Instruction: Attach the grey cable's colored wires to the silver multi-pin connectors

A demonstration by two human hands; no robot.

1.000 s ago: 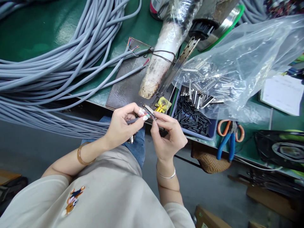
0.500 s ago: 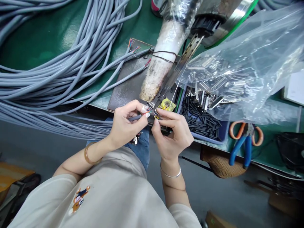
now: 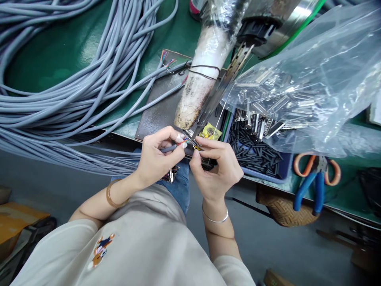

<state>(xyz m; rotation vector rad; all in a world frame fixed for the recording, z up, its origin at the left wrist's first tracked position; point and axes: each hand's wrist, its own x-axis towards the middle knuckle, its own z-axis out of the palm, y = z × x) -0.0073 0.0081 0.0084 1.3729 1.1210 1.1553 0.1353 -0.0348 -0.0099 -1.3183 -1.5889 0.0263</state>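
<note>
My left hand pinches the end of a grey cable, whose thin coloured wires fan out past the fingertips. Those wires meet a small metal connector with a row of pins, at the edge of a dark board. From the right, my right hand closes thumb and fingers around a thin pale wire beside the connector; its far part is hidden. The dark tip of a soldering iron reaches down to the connector, next to a white wrapped tube. A yellow sponge lies just behind my right fingers.
Bundles of grey cable cover the left of the green bench. On the right, a blue tray holds short black sleeves and metal connectors, partly under a clear plastic bag. Blue-and-orange-handled tools lie at the bench edge.
The view has shifted slightly, so the tray and tools appear a little farther right. Both hands keep nearly the same hold at the connector.
</note>
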